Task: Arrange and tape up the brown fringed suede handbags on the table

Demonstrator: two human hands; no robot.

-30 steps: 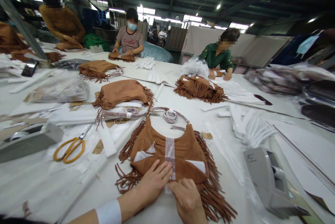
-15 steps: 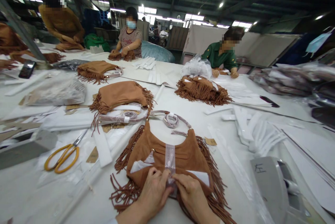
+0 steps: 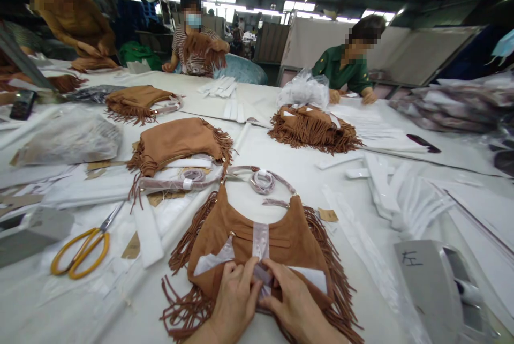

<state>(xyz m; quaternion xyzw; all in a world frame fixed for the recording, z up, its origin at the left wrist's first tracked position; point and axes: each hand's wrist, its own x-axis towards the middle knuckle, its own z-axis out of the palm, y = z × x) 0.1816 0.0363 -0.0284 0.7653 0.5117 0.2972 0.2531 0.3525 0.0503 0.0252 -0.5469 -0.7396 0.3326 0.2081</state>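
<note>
A brown fringed handbag [image 3: 257,226] lies flat in front of me, its strap curled at the top and white paper showing at both sides. A clear plastic strip [image 3: 261,237] runs down its middle. At the lower middle of the bag, my left hand [image 3: 236,293] has its fingers curled and its thumb against the strip's crumpled lower part. My right hand [image 3: 289,294] grips the same part from the other side, forefinger above and thumb below. The strip's end is partly hidden between my fingers.
Yellow-handled scissors [image 3: 82,252] lie at left near a grey tape dispenser [image 3: 36,234]. Another dispenser [image 3: 431,285] stands at right. A second fringed bag [image 3: 180,143] and a fringed pile [image 3: 315,129] lie beyond. Co-workers stand across the table [image 3: 257,143].
My fingertips have moved apart around the strip's lower part, exposing more of it. Across the table, a person in a striped shirt has raised a brown fringed piece. The view has shifted slightly.
</note>
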